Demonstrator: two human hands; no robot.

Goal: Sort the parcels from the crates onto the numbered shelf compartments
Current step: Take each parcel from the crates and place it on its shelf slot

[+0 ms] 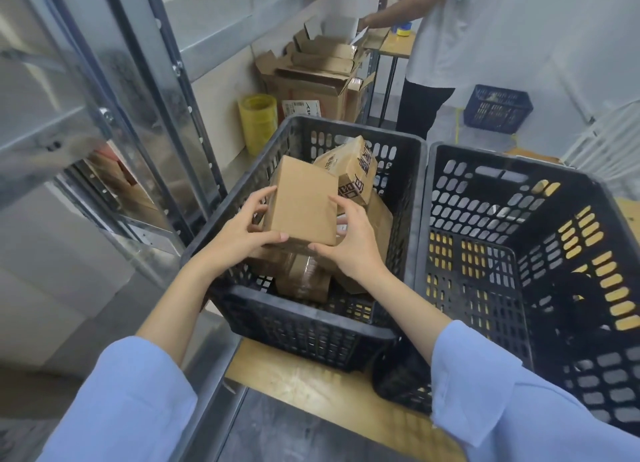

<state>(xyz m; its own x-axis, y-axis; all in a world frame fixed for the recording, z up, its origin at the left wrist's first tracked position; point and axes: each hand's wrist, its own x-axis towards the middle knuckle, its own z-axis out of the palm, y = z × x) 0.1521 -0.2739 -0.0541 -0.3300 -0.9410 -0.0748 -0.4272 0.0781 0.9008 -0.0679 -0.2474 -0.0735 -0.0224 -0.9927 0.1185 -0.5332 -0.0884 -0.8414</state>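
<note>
A plain brown cardboard parcel (302, 200) is held above the left black crate (308, 326). My left hand (242, 231) grips its left edge, thumb on the near edge. My right hand (349, 243) grips its right edge, fingers curled over the top. Below it in the crate lie more parcels: a printed box (353, 167) tilted at the back and a taped brown box (303, 281) at the front. The metal shelf (114, 91) stands to the left, with brown parcels dimly seen on a lower level.
A second black crate (519, 253) stands to the right. Both sit on a wooden board (311, 385). Behind are a yellow tape roll (258, 122), an open carton of flattened boxes (318, 77), a blue crate (497, 106) and a person in a white shirt (460, 28) at a small table.
</note>
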